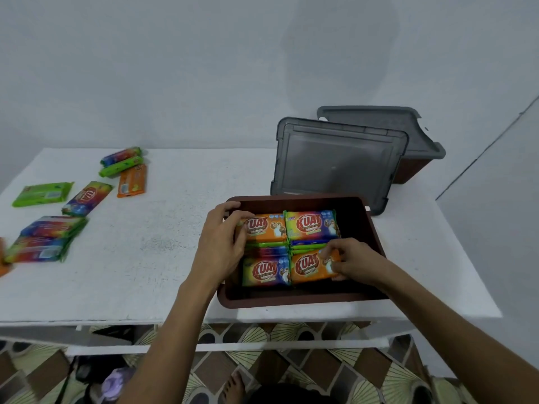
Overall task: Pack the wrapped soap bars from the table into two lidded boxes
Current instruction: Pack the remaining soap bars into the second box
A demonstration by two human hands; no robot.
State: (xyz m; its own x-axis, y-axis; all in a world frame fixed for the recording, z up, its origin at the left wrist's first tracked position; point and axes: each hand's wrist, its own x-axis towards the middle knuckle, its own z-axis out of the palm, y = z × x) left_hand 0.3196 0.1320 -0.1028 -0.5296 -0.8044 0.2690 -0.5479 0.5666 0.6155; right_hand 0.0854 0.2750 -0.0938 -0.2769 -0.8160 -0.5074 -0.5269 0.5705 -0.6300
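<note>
A brown open box [376, 228] stands near the table's front edge and holds several wrapped soap bars in stacks. My left hand [223, 243] reaches in at the box's left side, its fingers curled on the far-left orange bar [267, 228]. My right hand [354, 262] pinches the near-right orange bar [310, 265] at its right end. A multicoloured bar [312, 224] lies far right, another [267, 269] near left. Loose bars lie on the table's left: a green one [42, 193], an orange one [132, 180], and several multicoloured ones [87, 198].
A grey lid [338, 163] leans behind the brown box. Behind it stands a second brown box [411, 167] with its grey lid [376, 118] set on it. The white table [160, 243] ends at a front edge close to me, with patterned floor and my foot below.
</note>
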